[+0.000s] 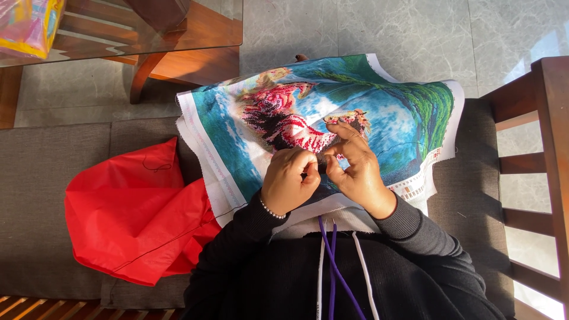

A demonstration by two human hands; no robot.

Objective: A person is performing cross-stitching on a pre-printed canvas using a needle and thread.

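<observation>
Both the left hand [288,179] and right hand [354,166] are pinching together over the cross-stitch canvas [379,115], where loose purple threads [333,261] are dangling and could likely snag or tangle.

A grey cushioned sofa seat [53,195] bears a red plastic bag [133,216] beside the spread needlework canvas [403,118]

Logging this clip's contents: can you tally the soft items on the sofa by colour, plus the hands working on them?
Multicoloured cross-stitch canvas: 1
Red plastic bag: 1
Purple thread strands: 2
White cords: 2
Hands, left hand and right hand, both pinched together over the canvas: 2
Total: 8
</observation>
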